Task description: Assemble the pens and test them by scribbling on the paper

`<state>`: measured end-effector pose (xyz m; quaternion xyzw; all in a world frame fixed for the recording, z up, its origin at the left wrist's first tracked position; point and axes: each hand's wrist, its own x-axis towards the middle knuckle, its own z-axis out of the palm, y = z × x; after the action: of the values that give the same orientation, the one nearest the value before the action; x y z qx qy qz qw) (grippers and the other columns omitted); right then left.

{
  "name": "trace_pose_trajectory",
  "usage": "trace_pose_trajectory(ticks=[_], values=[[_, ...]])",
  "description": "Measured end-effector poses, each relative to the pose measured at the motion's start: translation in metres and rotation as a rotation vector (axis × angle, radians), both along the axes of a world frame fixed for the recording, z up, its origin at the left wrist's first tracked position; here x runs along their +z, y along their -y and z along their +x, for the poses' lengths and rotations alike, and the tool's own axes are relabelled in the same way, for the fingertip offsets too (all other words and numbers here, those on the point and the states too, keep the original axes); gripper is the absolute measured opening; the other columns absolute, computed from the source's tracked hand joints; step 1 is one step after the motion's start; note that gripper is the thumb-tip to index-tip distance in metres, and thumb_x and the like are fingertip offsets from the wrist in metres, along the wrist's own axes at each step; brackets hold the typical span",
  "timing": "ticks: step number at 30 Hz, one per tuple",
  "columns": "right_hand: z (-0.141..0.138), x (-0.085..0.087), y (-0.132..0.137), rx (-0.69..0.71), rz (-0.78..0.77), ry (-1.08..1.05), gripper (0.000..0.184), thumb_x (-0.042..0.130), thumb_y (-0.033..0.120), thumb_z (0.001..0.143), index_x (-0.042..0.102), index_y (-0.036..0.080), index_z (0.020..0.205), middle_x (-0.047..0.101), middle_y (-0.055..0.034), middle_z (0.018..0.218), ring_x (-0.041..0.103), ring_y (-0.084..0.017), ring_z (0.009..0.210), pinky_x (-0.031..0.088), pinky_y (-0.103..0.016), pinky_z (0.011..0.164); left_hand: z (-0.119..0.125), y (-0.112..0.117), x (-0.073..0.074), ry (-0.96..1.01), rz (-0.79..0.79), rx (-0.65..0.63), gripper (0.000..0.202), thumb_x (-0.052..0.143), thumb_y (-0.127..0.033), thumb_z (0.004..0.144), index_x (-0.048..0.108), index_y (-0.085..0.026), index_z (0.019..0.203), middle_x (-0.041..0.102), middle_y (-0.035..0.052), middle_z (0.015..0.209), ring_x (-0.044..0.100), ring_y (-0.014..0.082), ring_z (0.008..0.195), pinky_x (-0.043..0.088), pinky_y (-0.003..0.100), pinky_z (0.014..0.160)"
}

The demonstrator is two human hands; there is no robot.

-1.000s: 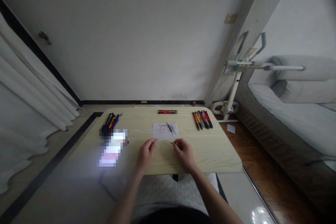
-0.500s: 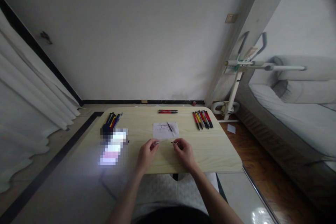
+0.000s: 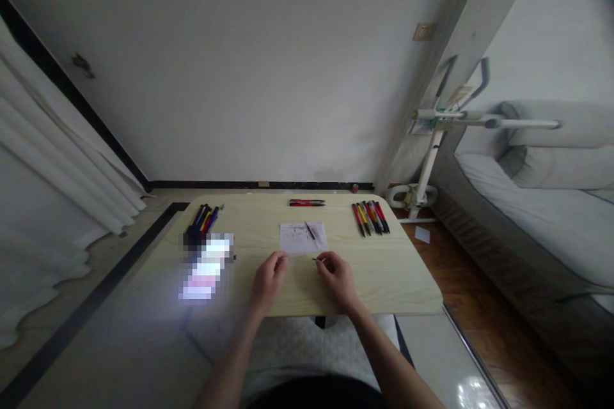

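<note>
My left hand (image 3: 270,278) is closed in a pinch just above the table, near the lower left corner of a sheet of paper (image 3: 291,244). Only a faint pale tip shows at its fingertips, too small to name. Opposite it, my right hand (image 3: 336,276) pinches a small dark pointed piece (image 3: 315,260) that sticks out to the left. A gap separates the two hands. Dark scribbles cover part of the paper, and a dark pen part (image 3: 310,231) lies slanted across its upper right.
On the wooden table (image 3: 384,281), two red-and-black pens (image 3: 307,202) lie at the back edge. Several pens (image 3: 370,218) form a row at the right, and more pens (image 3: 204,220) are bunched at the left. A blurred-out bright screen (image 3: 207,268) lies at the left front.
The pale tip at my left fingertips shows less than before, and the left hand has turned slightly. My right hand has hardly moved.
</note>
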<state>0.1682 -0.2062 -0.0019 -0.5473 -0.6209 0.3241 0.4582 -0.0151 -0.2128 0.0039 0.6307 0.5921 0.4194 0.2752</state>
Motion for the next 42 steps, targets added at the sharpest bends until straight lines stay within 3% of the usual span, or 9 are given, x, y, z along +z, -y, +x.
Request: trace_pose_trajectory(ticks=[18, 30, 42], values=[[0.0003, 0.0013, 0.0018, 0.094, 0.001, 0.062, 0.016, 0.05, 0.028, 0.075, 0.06, 0.017, 0.081, 0.054, 0.0026, 0.056, 0.048, -0.011, 0.05, 0.036, -0.02, 0.049, -0.0007, 0.0029, 0.0011, -0.018, -0.043, -0.038, 0.026, 0.04, -0.034, 0.079, 0.059, -0.019, 0.089, 0.06, 0.0008, 0.064, 0.057, 0.0149, 0.061, 0.042, 0.022, 0.055], [-0.0001, 0.0001, 0.0023, 0.11, -0.003, 0.061, 0.017, 0.05, 0.028, 0.075, 0.061, 0.017, 0.083, 0.055, 0.0025, 0.056, 0.05, -0.011, 0.051, 0.037, -0.02, 0.05, 0.0001, 0.0006, -0.0011, -0.025, 0.05, -0.129, 0.024, 0.045, -0.032, 0.08, 0.062, -0.02, 0.091, 0.066, 0.006, 0.091, 0.059, 0.0181, 0.084, 0.044, 0.027, 0.076], [0.0003, -0.0016, 0.0016, 0.123, -0.005, 0.067, 0.018, 0.049, 0.029, 0.077, 0.061, 0.019, 0.086, 0.059, 0.001, 0.058, 0.053, -0.013, 0.053, 0.039, -0.021, 0.052, 0.0003, 0.0002, -0.0049, -0.046, 0.057, -0.124, 0.025, 0.043, -0.029, 0.082, 0.059, -0.021, 0.099, 0.065, 0.0053, 0.094, 0.06, 0.0171, 0.084, 0.046, 0.027, 0.077]])
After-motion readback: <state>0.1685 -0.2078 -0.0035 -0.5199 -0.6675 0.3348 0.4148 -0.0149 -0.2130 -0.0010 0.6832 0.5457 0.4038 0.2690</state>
